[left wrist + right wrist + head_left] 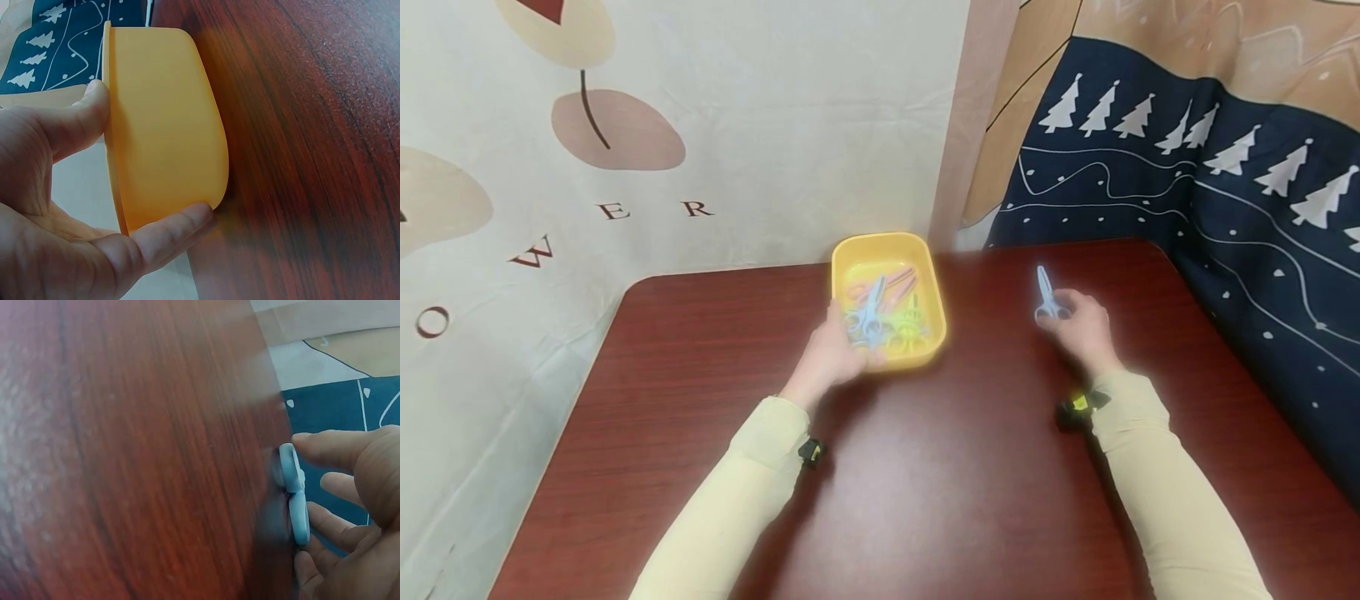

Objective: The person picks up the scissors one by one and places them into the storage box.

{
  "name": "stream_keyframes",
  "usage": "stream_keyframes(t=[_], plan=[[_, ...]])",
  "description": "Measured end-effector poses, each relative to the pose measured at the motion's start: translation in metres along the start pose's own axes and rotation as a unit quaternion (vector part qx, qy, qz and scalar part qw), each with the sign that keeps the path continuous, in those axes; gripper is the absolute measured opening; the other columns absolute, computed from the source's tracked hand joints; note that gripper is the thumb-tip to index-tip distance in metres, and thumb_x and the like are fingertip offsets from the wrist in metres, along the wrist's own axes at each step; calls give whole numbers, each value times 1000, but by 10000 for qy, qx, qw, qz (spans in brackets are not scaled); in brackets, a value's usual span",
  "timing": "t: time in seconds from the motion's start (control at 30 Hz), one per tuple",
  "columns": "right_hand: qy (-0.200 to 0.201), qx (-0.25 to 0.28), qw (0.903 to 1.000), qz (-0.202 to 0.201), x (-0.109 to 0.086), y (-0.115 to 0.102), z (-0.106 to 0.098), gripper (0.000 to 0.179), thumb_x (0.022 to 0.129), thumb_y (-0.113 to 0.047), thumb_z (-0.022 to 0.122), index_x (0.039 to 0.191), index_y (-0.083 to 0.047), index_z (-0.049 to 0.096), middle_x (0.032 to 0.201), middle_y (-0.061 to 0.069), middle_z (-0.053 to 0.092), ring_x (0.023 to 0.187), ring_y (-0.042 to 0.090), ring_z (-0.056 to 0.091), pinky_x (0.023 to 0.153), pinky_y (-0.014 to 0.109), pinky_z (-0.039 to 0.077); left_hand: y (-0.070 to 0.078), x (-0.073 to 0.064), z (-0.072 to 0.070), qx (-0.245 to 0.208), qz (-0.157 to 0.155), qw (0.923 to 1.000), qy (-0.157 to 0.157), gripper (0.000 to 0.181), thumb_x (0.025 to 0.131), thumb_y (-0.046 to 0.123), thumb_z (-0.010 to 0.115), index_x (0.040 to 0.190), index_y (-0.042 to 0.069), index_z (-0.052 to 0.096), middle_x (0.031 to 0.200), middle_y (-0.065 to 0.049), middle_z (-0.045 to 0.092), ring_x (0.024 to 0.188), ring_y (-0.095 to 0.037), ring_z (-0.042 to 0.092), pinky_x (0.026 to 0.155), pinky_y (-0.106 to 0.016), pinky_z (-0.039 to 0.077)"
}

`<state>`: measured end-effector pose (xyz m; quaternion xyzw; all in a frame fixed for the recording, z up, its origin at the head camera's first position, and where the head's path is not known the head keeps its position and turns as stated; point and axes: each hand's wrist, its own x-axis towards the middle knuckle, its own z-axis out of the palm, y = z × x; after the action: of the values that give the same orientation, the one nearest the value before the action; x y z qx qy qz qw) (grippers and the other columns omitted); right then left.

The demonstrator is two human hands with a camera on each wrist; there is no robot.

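Observation:
My left hand (833, 350) grips the near left corner of a yellow plastic tray (934, 292). In the left wrist view its thumb presses the rim and a finger runs along the outer wall to the base. Inside the tray lie blue scissors (870, 312), pink scissors (901, 277) and yellow-green scissors (907, 325), partly overlapping. Off to the right, my right hand (1086, 325) holds another pair of light blue scissors (1044, 287) by the handles, blades pointing away. In the right wrist view, thumb and fingers sit either side of the two handle loops (291, 467), close to the tabletop.
Both hands work over a dark red wood-grain table (970, 467) with rounded far corners. A pale printed cloth (775, 125) hangs behind it, and a navy cloth with white trees (1097, 167) covers the right side. Each wrist wears a small black camera (811, 452).

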<state>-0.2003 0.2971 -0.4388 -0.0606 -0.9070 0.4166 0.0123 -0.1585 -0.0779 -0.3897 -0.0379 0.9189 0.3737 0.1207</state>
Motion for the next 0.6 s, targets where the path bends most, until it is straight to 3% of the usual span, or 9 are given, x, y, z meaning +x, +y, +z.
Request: stream_keyframes(t=[0.3, 0.6], plan=[[-42, -339, 9994, -94, 5, 4, 2, 56, 93, -14, 71, 144, 2, 55, 134, 30, 57, 117, 45, 53, 103, 60, 45, -1, 0, 1, -48, 20, 10000, 50, 123, 79, 24, 87, 164, 1, 1, 142, -26, 52, 125, -35, 53, 114, -50, 39], [-118, -419, 9990, -135, 5, 3, 2, 58, 92, -10, 72, 146, -1, 54, 134, 30, 55, 119, 46, 51, 104, 62, 43, 1, 0, 0, -32, -20, 10000, 59, 124, 78, 25, 88, 164, 1, 2, 144, -27, 51, 127, -36, 52, 115, -50, 38]])
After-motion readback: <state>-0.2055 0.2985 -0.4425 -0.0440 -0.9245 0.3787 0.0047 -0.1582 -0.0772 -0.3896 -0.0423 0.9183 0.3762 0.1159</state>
